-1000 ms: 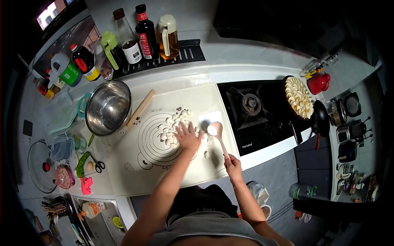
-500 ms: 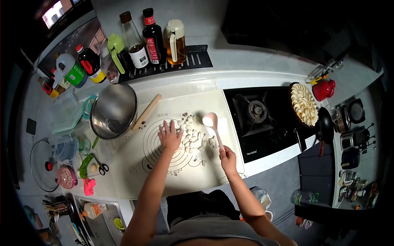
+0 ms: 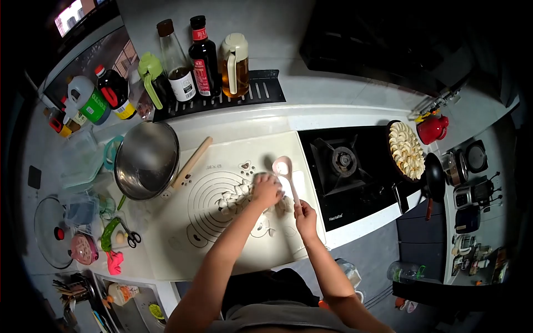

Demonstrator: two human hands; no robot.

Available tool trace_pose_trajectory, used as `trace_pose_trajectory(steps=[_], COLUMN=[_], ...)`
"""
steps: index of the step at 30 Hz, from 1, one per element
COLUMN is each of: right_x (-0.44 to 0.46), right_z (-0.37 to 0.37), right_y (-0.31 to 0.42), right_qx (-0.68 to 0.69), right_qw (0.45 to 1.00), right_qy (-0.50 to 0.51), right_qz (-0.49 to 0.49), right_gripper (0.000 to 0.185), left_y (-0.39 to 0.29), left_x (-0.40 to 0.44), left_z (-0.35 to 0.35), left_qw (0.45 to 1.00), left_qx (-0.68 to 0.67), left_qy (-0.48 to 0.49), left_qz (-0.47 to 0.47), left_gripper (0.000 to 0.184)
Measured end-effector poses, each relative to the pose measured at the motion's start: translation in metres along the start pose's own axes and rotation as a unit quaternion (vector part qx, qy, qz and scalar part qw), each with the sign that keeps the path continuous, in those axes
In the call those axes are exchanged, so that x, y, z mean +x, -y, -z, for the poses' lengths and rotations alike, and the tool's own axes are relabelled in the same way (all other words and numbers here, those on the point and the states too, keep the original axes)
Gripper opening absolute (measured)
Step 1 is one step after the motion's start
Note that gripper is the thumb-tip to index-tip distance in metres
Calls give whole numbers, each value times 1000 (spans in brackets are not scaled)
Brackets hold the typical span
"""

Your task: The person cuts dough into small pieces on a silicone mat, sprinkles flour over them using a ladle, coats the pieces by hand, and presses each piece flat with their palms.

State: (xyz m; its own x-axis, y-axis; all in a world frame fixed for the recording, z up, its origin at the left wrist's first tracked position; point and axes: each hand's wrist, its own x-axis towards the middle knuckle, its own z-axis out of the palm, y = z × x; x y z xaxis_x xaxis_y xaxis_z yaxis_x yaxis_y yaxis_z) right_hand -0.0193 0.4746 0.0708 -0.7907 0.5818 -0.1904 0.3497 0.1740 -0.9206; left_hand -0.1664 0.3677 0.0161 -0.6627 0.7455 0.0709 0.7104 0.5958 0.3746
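Note:
My right hand is closed around the handle of a pale pink spoon. White powder lies in the spoon's bowl, which is held above the mat. Fingers down and apart, my left hand rests on the right side of a spread of small white dough pieces, close beside the spoon; its fingertips are partly hard to make out. The pieces lie dusted with powder on a cream kneading mat printed with circles. Some of them are hidden under my left hand.
A rolling pin and a large metal bowl lie to the left. Scissors and a green pepper are nearer. On the right, a pan of dumplings sits on the gas stove. Bottles line the back rack.
My left hand has moved right, from the left edge of the dough pieces across to their right side. Some pieces lie more scattered to the left. The spoon stays in my right hand.

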Motion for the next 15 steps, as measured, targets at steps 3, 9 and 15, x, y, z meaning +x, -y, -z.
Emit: trace_pose_trajectory(steps=[3, 9, 15], right_x=[-13, -46, -75], right_z=[6, 8, -6], right_y=[3, 2, 16], right_qx=[-18, -36, -58], right_qw=[1000, 998, 991], right_qy=[2, 57, 111], right_qz=[6, 4, 36], right_gripper=[23, 22, 22], left_y=[3, 29, 44], left_x=[-33, -94, -144], left_z=[-13, 5, -1], left_qw=[992, 963, 949], left_qx=[10, 106, 33], left_qy=[-57, -208, -206], left_qz=[-114, 131, 237], left_gripper=[20, 34, 53])
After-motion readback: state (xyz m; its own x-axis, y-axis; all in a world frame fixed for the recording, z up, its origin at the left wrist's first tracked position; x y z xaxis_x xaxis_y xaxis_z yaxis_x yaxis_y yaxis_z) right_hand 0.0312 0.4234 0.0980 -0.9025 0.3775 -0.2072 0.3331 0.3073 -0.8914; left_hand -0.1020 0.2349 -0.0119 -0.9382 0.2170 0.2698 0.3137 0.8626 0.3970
